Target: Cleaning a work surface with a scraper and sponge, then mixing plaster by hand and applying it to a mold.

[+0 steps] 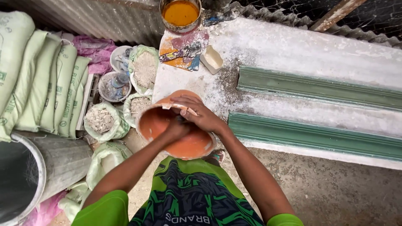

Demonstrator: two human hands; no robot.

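Observation:
An orange plastic bowl (155,123) is held tilted in front of my body at the near edge of a white dusty worktable (293,46). My right hand (201,114) grips the bowl's far rim from above, fingers curled over it. My left hand (176,129) reaches inside the bowl with its fingers bunched; what it holds is hidden. Patches of white powder cling to the bowl's wall.
Two long green mouldings (318,86) lie on the table to the right. A tin of orange paint (180,14), a stained scraper (180,53) and a small cream block (212,59) sit at the far end. Left stand open bags of powder (144,69), stacked sacks (37,75) and a grey drum (25,175).

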